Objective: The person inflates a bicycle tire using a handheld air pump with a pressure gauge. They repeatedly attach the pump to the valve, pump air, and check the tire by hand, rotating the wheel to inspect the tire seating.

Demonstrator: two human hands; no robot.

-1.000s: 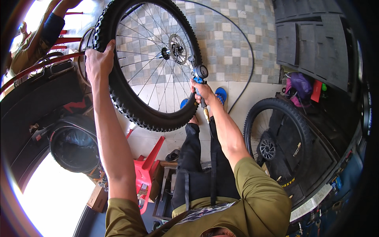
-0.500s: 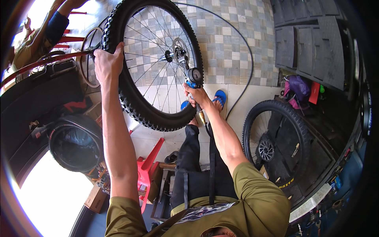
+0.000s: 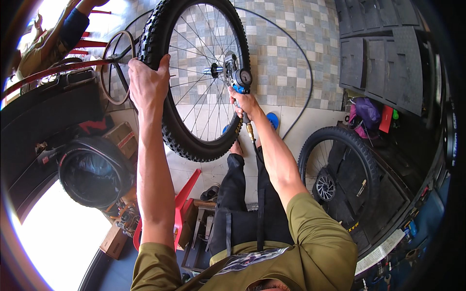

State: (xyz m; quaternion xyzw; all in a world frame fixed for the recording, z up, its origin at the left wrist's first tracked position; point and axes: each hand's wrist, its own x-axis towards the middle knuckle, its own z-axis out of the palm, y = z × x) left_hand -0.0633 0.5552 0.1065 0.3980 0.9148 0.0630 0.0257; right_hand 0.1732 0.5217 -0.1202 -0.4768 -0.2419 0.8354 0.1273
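A bicycle wheel with a knobby black tyre stands in front of me, tilted, its spokes and silver hub showing. My left hand is closed round the tyre's left side, thumb on the inner edge. My right hand grips a tyre inflator gun with a round dial gauge on top. The gun's head lies against the right side of the wheel; its contact with the valve is hidden. From the brass fitting under my right hand runs a black air hose.
A second wheel leans at the right by dark drawers. Purple bag behind it. At left are a stack of tyres, cardboard boxes and a red plastic stool. Another person is at the far left.
The wheel has shifted to the right and turned more edge-on, with my left hand moving right along with it. My right hand and the inflator gun have moved slightly right.
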